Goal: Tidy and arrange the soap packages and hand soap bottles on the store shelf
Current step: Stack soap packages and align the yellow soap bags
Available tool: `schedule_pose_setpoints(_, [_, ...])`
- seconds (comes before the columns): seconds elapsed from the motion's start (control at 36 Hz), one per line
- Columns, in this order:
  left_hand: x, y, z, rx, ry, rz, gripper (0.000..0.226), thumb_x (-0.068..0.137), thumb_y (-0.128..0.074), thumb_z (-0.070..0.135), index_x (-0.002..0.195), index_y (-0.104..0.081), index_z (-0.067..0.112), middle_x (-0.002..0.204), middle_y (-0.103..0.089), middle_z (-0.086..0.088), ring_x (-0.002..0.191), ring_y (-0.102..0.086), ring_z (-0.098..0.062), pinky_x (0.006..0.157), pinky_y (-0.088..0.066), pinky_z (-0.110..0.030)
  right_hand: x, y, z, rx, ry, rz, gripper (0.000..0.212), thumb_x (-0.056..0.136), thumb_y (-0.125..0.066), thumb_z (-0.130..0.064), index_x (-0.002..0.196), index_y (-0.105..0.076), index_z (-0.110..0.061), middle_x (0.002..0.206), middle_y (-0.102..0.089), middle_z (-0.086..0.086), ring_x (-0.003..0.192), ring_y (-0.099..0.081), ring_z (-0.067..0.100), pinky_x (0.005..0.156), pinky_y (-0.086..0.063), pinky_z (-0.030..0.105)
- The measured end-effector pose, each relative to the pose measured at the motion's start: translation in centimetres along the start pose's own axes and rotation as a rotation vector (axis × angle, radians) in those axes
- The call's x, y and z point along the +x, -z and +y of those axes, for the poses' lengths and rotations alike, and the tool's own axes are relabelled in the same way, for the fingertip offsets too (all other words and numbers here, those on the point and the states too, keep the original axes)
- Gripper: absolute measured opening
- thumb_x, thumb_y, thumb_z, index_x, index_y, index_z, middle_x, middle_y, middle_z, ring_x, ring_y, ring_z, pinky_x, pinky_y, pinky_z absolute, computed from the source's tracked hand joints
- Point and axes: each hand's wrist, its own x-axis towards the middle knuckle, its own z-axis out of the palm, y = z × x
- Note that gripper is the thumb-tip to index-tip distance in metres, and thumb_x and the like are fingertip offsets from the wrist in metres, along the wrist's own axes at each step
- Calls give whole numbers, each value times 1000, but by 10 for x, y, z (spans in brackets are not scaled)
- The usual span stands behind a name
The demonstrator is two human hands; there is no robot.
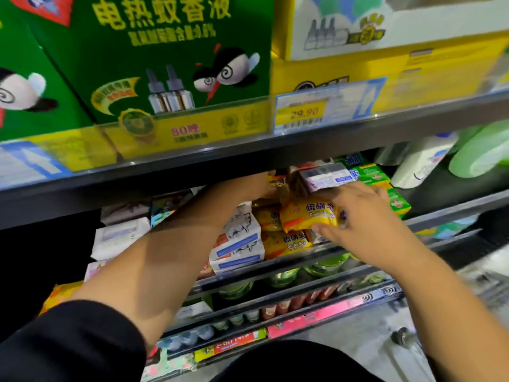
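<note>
My right hand point(369, 219) grips a yellow sulfur soap package point(308, 215), thumb under it and fingers over its far end. It sits at the top of a stack of the same yellow soaps point(286, 242) on the middle shelf. Just above lies a white and purple soap box point(323, 175), tilted, touching my right fingers. My left hand point(254, 184) reaches under the upper shelf edge to another yellow pack point(278, 183); its fingers are hidden. White soap packs with blue stripes point(238, 241) stand left of the yellow stack. A white hand soap bottle point(421, 161) stands at the right.
The dark upper shelf edge point(192, 172) hangs low over my hands, with a price tag point(305, 111) and green boxes point(165, 64) above. Green soap boxes point(396, 202) and a pale green bottle point(482, 155) are to the right. Lower shelves hold green bottles point(325, 267).
</note>
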Motion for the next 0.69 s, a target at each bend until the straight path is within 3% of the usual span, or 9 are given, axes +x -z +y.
schedule_pose_setpoints(0.11, [1, 0, -7, 123, -15, -32, 26, 90, -69, 27, 109, -59, 12, 104, -56, -4, 87, -50, -17, 68, -38, -25, 2, 0, 0, -40, -56, -56, 46, 80, -67, -56, 116, -66, -27, 82, -40, -20, 97, -38, 11, 85, -23, 33])
schedule_pose_setpoints(0.19, [2, 2, -4, 123, -46, -76, 26, 90, -70, 23, 107, -57, 9, 98, -53, -4, 82, -48, -16, 59, -36, -22, 3, 1, -4, -31, -92, -75, 53, 82, -65, -59, 126, -62, -30, 92, -49, -13, 108, -44, 14, 90, -24, 34])
schedule_pose_setpoints(0.28, [7, 3, -3, 82, -30, -142, 20, 90, -69, 17, 98, -52, 11, 89, -50, -1, 69, -42, -8, 53, -29, -18, 3, 3, -7, -40, -97, -89, 54, 82, -64, -59, 126, -63, -27, 80, -40, -18, 108, -44, 15, 93, -24, 36])
schedule_pose_setpoints(0.36, [13, 6, -7, 78, -1, -164, 15, 91, -63, 5, 96, -50, 11, 94, -51, -5, 66, -41, -6, 52, -32, -19, 2, 5, -10, -23, -97, -85, 54, 82, -69, -55, 129, -60, -32, 82, -38, -19, 112, -46, 17, 93, -24, 36])
schedule_pose_setpoints(0.44, [15, 5, -9, 106, 16, -159, 16, 89, -61, -1, 98, -55, 11, 89, -51, -1, 69, -44, -8, 52, -33, -20, 1, 3, -13, 21, -59, -10, 30, 79, -76, -48, 100, -56, -40, 76, -34, -21, 103, -48, 20, 86, -23, 37])
schedule_pose_setpoints(0.47, [16, 4, -8, 110, 18, -162, 16, 89, -61, -2, 99, -56, 10, 89, -51, -2, 71, -46, -10, 53, -33, -20, 1, 3, -12, 18, -62, -5, 29, 79, -76, -48, 98, -56, -40, 75, -33, -22, 101, -47, 19, 85, -22, 37])
schedule_pose_setpoints(0.56, [19, 0, -3, 104, 14, -179, 19, 89, -63, -1, 99, -52, 12, 86, -50, 0, 71, -46, -11, 53, -31, -20, 3, 2, -12, -39, -73, -58, 50, 81, -71, -52, 126, -60, -33, 87, -42, -17, 110, -45, 17, 85, -19, 33])
schedule_pose_setpoints(0.61, [19, -1, -2, 62, 7, -211, 25, 90, -64, 0, 104, -51, 16, 85, -51, 4, 71, -46, -8, 56, -33, -20, 3, 2, -13, -30, -70, -50, 51, 82, -70, -52, 128, -60, -32, 90, -44, -18, 109, -43, 14, 85, -17, 31])
schedule_pose_setpoints(0.69, [18, 1, -5, 54, -5, -221, 37, 88, -66, 1, 122, -56, 11, 106, -58, -2, 90, -55, -16, 64, -42, -22, 3, 2, -12, -39, -74, -64, 57, 83, -69, -52, 135, -56, -33, 102, -50, -15, 116, -44, 14, 84, -14, 28])
